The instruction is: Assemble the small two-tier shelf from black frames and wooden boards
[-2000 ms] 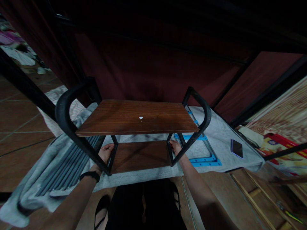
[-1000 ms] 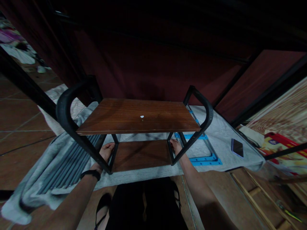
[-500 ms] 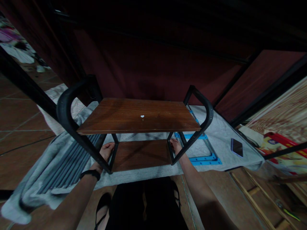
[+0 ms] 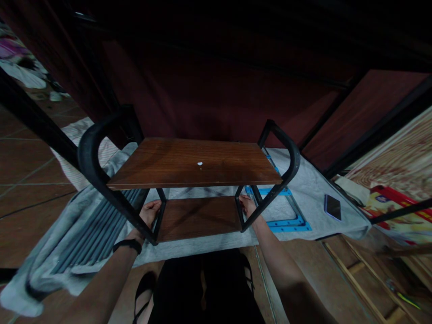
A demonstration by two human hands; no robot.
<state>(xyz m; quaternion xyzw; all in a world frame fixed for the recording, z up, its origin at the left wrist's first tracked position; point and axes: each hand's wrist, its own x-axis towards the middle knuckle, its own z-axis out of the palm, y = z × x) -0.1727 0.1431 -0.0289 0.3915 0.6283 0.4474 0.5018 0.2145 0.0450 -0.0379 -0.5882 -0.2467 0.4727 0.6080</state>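
Observation:
A small two-tier rack with wood-grain shelves and a black metal tube frame stands upright in front of me on a grey cloth. A small white mark shows on its upper shelf. Low on the left side, my left hand is closed around the bottom of the frame, beside the lower shelf. My right hand grips the matching bottom part of the frame on the right. Frame tubes partly hide the fingers of both hands.
Several grey tubes lie on the cloth at left. Blue-edged brackets lie right of the rack, with a phone farther right. A dark red panel rises behind. A red and yellow box stands at far right.

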